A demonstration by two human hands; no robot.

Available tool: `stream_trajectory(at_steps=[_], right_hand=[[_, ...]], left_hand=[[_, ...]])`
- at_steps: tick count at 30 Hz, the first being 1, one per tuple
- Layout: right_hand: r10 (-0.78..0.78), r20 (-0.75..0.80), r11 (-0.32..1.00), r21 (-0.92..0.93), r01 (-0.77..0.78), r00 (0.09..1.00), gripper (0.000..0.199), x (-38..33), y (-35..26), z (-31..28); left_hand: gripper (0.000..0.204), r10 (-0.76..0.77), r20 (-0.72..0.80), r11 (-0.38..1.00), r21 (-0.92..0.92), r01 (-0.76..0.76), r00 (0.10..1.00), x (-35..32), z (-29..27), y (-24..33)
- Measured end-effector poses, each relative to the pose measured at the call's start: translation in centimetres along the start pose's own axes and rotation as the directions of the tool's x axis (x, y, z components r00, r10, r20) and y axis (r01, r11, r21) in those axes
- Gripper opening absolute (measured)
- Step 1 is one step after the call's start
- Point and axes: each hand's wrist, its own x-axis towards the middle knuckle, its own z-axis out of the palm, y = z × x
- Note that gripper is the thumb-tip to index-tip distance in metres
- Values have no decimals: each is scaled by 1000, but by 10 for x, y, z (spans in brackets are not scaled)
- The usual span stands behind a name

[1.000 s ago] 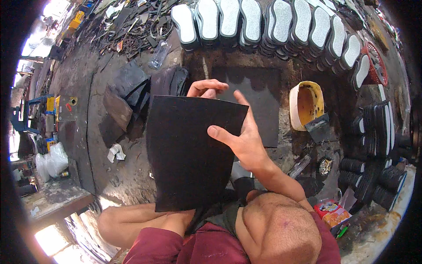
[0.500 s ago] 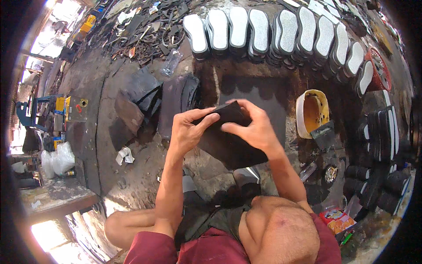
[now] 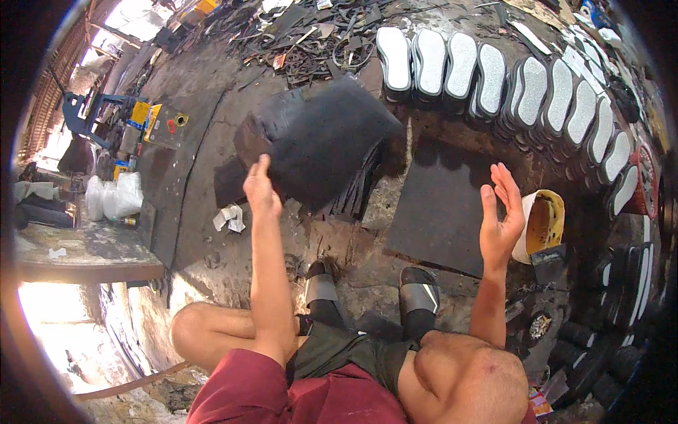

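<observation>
A large black flexible sheet [image 3: 332, 134] lies over or just above a stack of dark sheets [image 3: 361, 184] at the centre left. My left hand [image 3: 263, 189] is at the sheet's lower left edge with its fingers stretched out; I cannot tell whether they touch it. My right hand [image 3: 503, 219] is raised and empty, its fingers apart. Beneath and left of it, a flat dark board [image 3: 441, 205] rests on the ground. Brownish dark pieces [image 3: 251, 145] stick out from under the black sheet on the left.
Stacks of shoe soles with white tops [image 3: 462, 65] curve along the far right. A yellow-lined container [image 3: 547, 220] stands beside my right hand, with a red basket [image 3: 643, 180] farther right. Dark scraps [image 3: 318, 42] cover the far ground. A low bench [image 3: 85, 265] stands left.
Both hands held the black sheet bent up in front of me. Now the sheet is at the left over the stack, and my hands have spread apart. The view has shifted.
</observation>
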Motion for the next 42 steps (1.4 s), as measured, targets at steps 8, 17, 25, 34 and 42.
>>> stream_trajectory(at_steps=[8, 17, 25, 34, 42], right_hand=[[292, 114, 955, 15, -296, 949, 40, -49, 46, 9], [356, 213, 931, -157, -328, 910, 37, -71, 48, -6], [288, 304, 953, -187, -240, 908, 34, -74, 53, 3], [-178, 405, 941, -196, 275, 897, 67, -58, 19, 46], [-100, 187, 993, 76, 87, 977, 63, 5, 2, 24]], left_hand=[[63, -87, -150, 519, 837, 173, 985, 43, -61, -134], [58, -236, -193, 198, 950, 242, 952, 94, -66, -145], [30, -107, 206, -281, 932, -228, 973, 73, -42, -113], [64, -358, 480, 803, 596, 1, 801, -69, 137, -12], [54, 8, 421, 983, 163, -84, 907, -174, 181, 15]])
